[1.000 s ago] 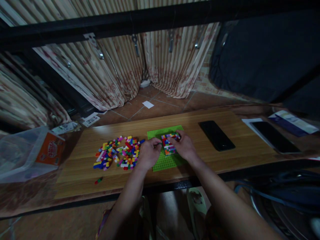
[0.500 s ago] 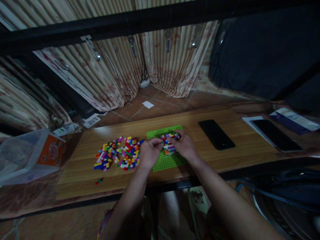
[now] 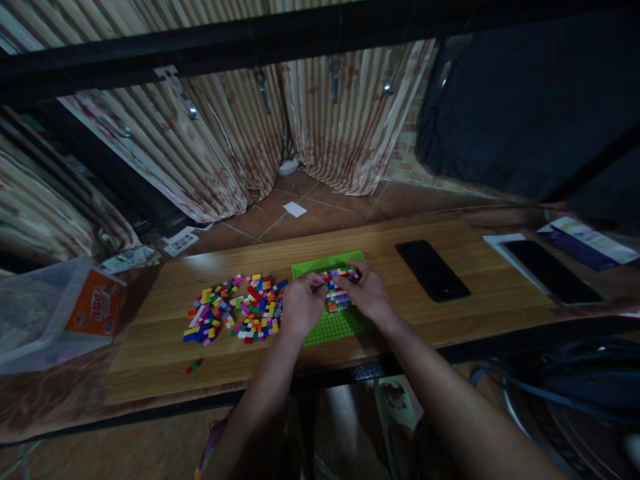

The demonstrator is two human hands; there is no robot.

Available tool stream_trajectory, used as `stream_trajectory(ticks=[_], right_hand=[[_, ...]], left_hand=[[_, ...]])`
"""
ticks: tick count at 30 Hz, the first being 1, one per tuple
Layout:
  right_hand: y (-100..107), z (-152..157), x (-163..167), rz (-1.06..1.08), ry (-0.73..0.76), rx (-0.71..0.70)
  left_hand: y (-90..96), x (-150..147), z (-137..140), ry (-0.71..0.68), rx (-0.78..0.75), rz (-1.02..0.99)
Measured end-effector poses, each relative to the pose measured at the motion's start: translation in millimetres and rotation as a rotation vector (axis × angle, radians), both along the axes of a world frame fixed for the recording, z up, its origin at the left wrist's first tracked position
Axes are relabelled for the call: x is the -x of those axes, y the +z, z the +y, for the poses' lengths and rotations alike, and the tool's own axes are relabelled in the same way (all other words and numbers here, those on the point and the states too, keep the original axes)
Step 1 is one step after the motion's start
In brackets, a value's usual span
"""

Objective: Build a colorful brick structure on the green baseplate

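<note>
A green baseplate (image 3: 334,326) lies on the wooden table (image 3: 150,360) with a block of many-coloured bricks (image 3: 338,298) built on it. My left hand (image 3: 301,307) rests on the plate's left part, its fingertips pinched at the block's left edge. Whether a brick sits between them is too small to tell. My right hand (image 3: 369,292) covers the block's right side with its fingers on the bricks. A loose pile of coloured bricks (image 3: 235,314) lies just left of my left hand.
A black phone (image 3: 432,270) lies right of the plate, and another phone (image 3: 551,271) on papers is further right. A clear plastic box (image 3: 55,313) stands at the far left. One stray brick (image 3: 195,365) lies near the front edge. A dark beam (image 3: 300,33) crosses overhead.
My left hand has slid right, from the plate's left edge to the brick block. My right hand has stayed on the block.
</note>
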State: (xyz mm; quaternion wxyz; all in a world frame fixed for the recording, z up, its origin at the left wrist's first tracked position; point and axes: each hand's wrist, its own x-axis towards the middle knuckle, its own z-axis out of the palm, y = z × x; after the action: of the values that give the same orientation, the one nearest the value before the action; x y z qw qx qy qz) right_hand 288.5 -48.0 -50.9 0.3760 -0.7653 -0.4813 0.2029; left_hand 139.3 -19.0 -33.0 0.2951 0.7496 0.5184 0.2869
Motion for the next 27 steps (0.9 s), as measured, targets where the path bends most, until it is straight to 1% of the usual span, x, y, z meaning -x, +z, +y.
stream_trajectory(ticks=[4, 7, 9, 15, 22, 27], right_hand=[[0.7, -0.6, 0.1, -0.014, -0.001, 0.001], [0.3, -0.9, -0.4, -0.013, 0.011, -0.01], [-0.3, -1.0, -0.9, -0.01, 0.021, -0.016], [-1.6, -0.6, -1.2, -0.005, 0.018, -0.018], [-1.4, -1.3, -0.8, -0.011, 0.024, -0.006], [0.4, -1.9, -0.4, -0.016, 0.026, -0.007]], left_hand=[[8.9, -0.2, -6.3, 0.01, -0.107, 0.212], [12.0, -0.8, -9.4, 0.002, -0.149, 0.309], [11.6, -1.1, -9.7, -0.013, -0.156, 0.314], [9.8, -2.7, -7.5, -0.039, -0.154, 0.221], [11.2, -6.5, -8.7, -0.047, -0.184, 0.218], [9.1, -8.5, -7.9, -0.014, -0.174, 0.23]])
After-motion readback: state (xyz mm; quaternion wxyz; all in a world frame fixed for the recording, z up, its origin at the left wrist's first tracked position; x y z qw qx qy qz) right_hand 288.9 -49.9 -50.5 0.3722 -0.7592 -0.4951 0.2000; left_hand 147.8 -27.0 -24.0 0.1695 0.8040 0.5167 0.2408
